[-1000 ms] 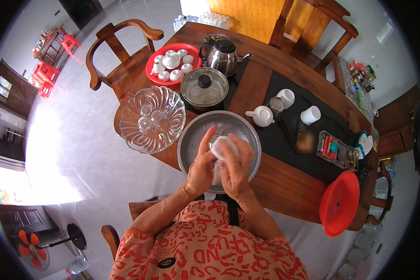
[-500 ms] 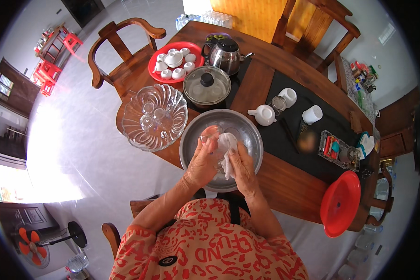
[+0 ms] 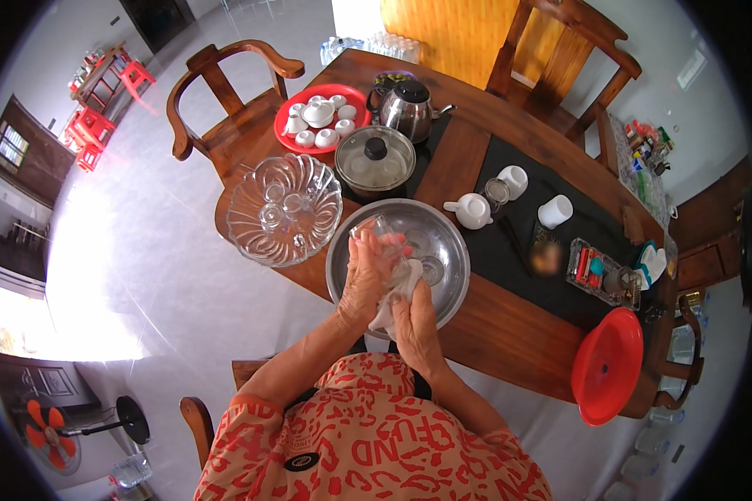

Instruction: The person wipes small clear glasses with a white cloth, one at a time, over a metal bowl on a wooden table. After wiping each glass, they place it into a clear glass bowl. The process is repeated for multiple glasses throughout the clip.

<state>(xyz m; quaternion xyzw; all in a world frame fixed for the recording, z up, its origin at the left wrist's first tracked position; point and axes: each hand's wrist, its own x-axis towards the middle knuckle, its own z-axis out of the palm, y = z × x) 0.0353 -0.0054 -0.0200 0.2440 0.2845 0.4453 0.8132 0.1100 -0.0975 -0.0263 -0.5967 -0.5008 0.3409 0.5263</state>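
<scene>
Over a steel basin (image 3: 455,296) on the table, my left hand (image 3: 359,284) grips a clear drinking glass (image 3: 374,224), its rim pointing away from me. A white cloth (image 3: 398,294) is pinched in my right hand (image 3: 418,327) and pressed against the near part of the glass. Other clear glassware (image 3: 431,269) lies in the basin beneath, partly hidden by my hands. Left of the basin stands a large fluted glass bowl (image 3: 244,219) with a few clear glasses (image 3: 271,215) inside.
Beyond the basin are a lidded pot (image 3: 376,171), a steel kettle (image 3: 405,113) and a red tray (image 3: 286,134) of white teacups. To the right stand a white teapot (image 3: 474,210), a white mug (image 3: 555,211), a glass tray (image 3: 578,275) and a red basin (image 3: 607,367) at the table's edge.
The cloth and my right hand have moved down toward me along the glass. My left hand has turned the glass, and more of its clear side now shows.
</scene>
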